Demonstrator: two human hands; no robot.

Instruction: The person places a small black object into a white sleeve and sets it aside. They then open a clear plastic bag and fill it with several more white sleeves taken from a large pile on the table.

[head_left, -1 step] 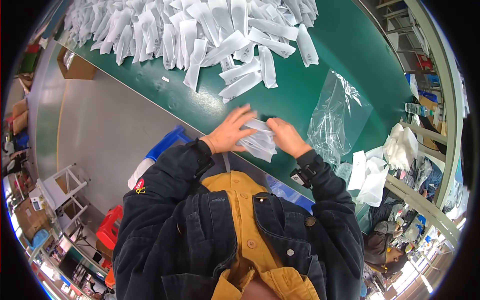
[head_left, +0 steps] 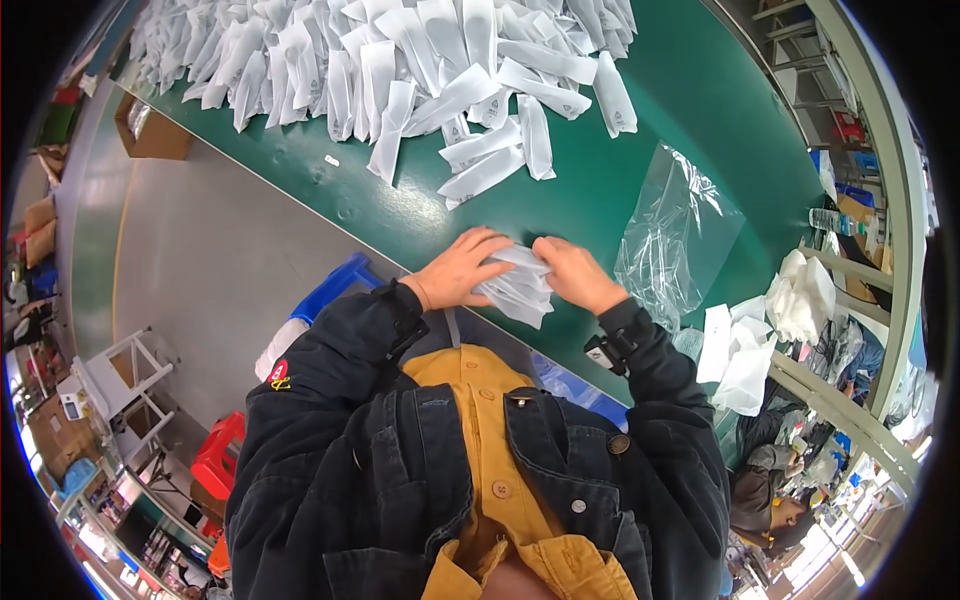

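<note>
Between my two hands is a small stack of white translucent pouches (head_left: pixel 518 290), held just over the near edge of the green table. My left hand (head_left: pixel 458 270) grips the stack from its left side, fingers bent over the top. On the other side, my right hand (head_left: pixel 578 275) pinches the upper right corner with thumb and fingers. Beyond my hands a large heap of similar narrow white pouches (head_left: pixel 400 60) covers the far part of the table, with a few loose ones (head_left: pixel 484 174) at its near edge.
A clear plastic bag (head_left: pixel 680 225) lies flat on the green table (head_left: pixel 420 215) to the right. White bags (head_left: pixel 745 355) hang by a metal frame at right. A blue stool (head_left: pixel 345 285) stands below the table edge. Another person (head_left: pixel 775 500) is at lower right.
The fingers of my left hand have come down slightly and closed on the stack of pouches. My right hand has hardly moved.
</note>
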